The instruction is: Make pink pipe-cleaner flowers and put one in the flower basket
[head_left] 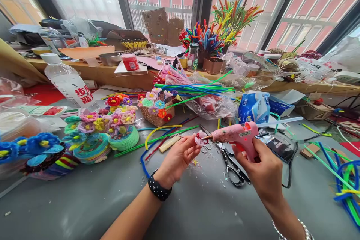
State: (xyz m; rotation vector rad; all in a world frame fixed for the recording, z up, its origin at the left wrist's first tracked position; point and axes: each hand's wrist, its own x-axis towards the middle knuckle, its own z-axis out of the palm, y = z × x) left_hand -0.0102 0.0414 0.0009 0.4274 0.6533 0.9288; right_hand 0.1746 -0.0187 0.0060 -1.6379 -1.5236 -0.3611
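My right hand (263,168) grips a pink hot glue gun (234,135), its nozzle pointing left. The nozzle tip touches a small pink-and-white pipe-cleaner flower (200,138) pinched in the fingertips of my left hand (177,159), which wears a black dotted wristband. Both hands hover just above the grey table (92,202). Scissors (232,167) lie on the table right under the glue gun.
Finished pipe-cleaner flowers (92,135) and a small flower basket (156,110) crowd the left and centre. Loose pipe cleaners (344,182) lie at the right, a plastic bag of them (205,97) behind. A water bottle (69,82) stands at the left, a tissue pack (254,107) behind the gun.
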